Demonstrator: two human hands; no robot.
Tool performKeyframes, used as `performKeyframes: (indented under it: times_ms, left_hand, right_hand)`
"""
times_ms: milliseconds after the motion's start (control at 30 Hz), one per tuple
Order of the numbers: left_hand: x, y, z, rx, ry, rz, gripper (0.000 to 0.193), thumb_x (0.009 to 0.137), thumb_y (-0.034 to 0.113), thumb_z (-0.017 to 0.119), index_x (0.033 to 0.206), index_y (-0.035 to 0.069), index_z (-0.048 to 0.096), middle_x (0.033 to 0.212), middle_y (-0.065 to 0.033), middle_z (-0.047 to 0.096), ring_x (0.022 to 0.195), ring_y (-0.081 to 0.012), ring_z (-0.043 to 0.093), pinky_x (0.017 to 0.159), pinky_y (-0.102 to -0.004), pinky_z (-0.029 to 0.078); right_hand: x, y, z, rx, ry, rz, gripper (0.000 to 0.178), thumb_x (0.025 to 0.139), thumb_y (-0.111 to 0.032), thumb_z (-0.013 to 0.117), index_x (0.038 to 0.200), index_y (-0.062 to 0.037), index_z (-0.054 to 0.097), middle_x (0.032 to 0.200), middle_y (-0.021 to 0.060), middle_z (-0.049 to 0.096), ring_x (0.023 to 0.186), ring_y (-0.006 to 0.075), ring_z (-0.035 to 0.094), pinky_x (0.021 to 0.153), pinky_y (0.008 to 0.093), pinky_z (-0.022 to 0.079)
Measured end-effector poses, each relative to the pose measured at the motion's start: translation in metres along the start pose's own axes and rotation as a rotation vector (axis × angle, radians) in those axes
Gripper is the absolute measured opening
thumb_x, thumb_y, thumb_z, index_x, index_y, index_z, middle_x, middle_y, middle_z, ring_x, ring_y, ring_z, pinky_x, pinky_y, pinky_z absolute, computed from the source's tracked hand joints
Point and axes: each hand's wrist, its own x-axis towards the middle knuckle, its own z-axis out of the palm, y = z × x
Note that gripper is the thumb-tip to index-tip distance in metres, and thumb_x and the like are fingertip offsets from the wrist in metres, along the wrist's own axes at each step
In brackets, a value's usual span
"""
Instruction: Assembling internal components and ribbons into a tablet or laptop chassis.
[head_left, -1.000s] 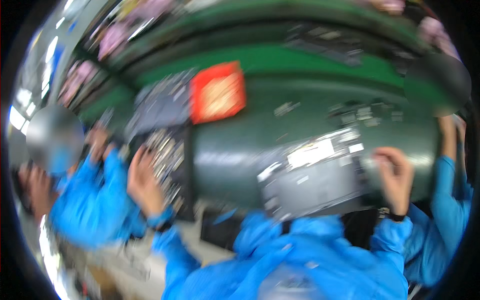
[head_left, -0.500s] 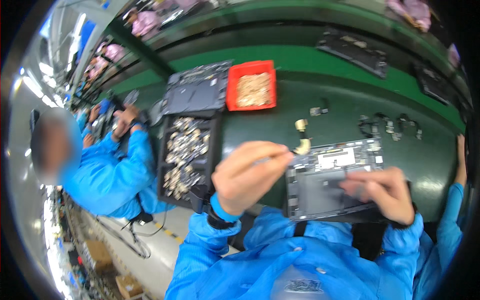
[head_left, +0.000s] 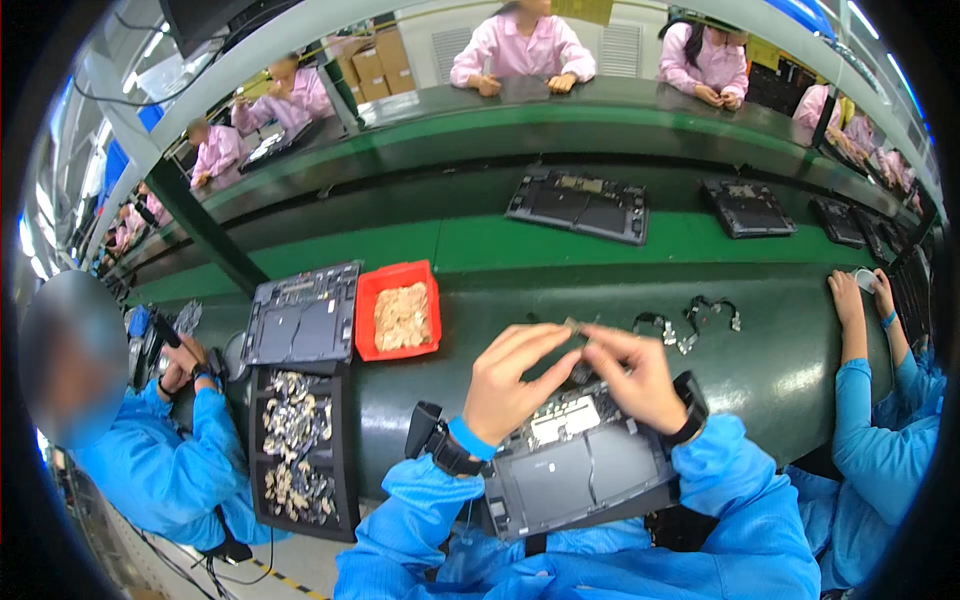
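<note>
My left hand and my right hand meet above an opened dark grey laptop base. Both hands are closed, thumb against fingers, on a small ribbon cable; fingers cover most of it. Beneath them the base lies at the near table edge, its circuit board and a pale silvery plate showing along the far side. Several black cables with small metallic ends lie on the green table beyond my right hand.
A red bin of tan pieces stands left, beside another laptop base. Nearer is a black divided tray of small parts. More bases sit on the far green strip. Co-workers in blue sleeves flank me; people in pink sit opposite.
My right hand has risen from over the laptop base to meet my left at the ribbon cable. The view has tilted up, bringing the people opposite into sight.
</note>
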Motion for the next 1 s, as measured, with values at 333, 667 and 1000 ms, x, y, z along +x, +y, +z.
performKeyframes:
  times_ms: [333, 667, 1000]
  left_hand:
    - [-0.018, -0.003, 0.008, -0.209, -0.04, -0.264, 0.023, 0.083, 0.002, 0.081, 0.106, -0.001, 0.079, 0.108, -0.0168, 0.077, 0.099, -0.0245, 0.075, 0.089, -0.0339, 0.058]
    - [-0.014, -0.001, 0.007, -0.151, -0.084, -0.223, 0.014, 0.086, -0.001, 0.077, 0.1, -0.004, 0.076, 0.103, -0.0185, 0.077, 0.094, -0.0262, 0.076, 0.084, -0.0325, 0.059]
    - [-0.023, -0.003, 0.003, -0.179, -0.011, -0.173, 0.024, 0.083, 0.001, 0.081, 0.106, -0.002, 0.077, 0.106, -0.0173, 0.077, 0.095, -0.0256, 0.076, 0.083, -0.0326, 0.06]
  right_hand:
    - [-0.013, -0.004, 0.007, -0.108, -0.052, -0.14, 0.034, 0.095, -0.002, 0.068, 0.129, 0.0024, 0.067, 0.102, 0.0166, 0.077, 0.092, 0.0235, 0.077, 0.08, 0.0309, 0.059]
    - [-0.005, -0.008, -0.003, 0.008, -0.056, -0.117, 0.025, 0.094, 0.001, 0.068, 0.119, 0.0004, 0.074, 0.111, 0.0161, 0.076, 0.101, 0.0246, 0.073, 0.088, 0.0332, 0.057]
    - [-0.007, 0.001, -0.001, 0.034, -0.109, -0.127, 0.025, 0.094, 0.003, 0.067, 0.119, 0.0019, 0.073, 0.105, 0.0149, 0.076, 0.096, 0.0221, 0.072, 0.085, 0.0318, 0.057]
